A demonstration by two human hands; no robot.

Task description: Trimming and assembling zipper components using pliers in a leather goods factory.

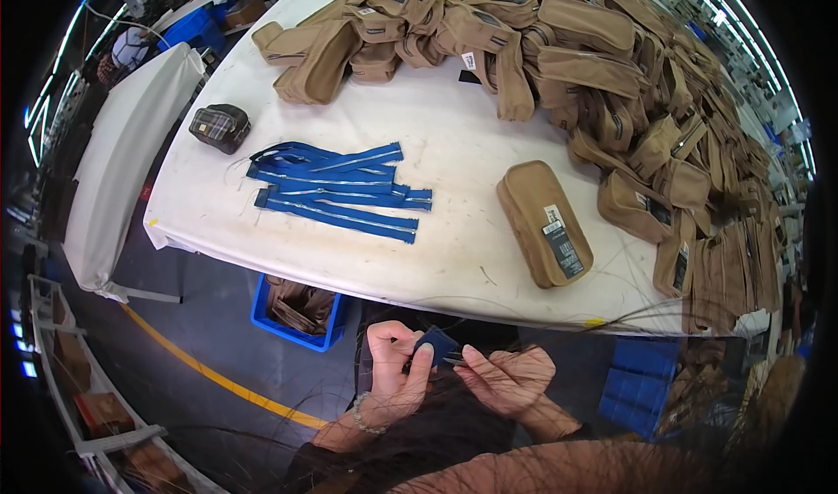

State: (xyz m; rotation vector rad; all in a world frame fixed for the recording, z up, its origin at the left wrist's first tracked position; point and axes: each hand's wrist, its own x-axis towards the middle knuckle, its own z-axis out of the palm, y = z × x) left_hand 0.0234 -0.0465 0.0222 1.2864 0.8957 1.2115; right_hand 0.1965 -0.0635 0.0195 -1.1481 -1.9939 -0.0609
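Observation:
My left hand (397, 367) is closed, pinching a small dark blue fabric piece (437, 344) between thumb and fingers in front of the table's near edge. Its full shape is hidden. My right hand (509, 377) is closed close beside it, with a thin metal tool (455, 360) showing at the fingertips against the blue piece. Whether that tool is snips or tweezers I cannot make out. On the table ahead lie several blue zippers (336, 219) with pale teeth, roughly side by side. A brown fabric pouch (532, 206) with a dark label stands apart to the right.
Brown pouches (589, 27) are heaped along the far and right sides of the white table (454, 267). A small plaid pouch (220, 127) sits at the left. Below the near edge are a blue bin (323, 341) of brown pieces and another blue container (637, 385).

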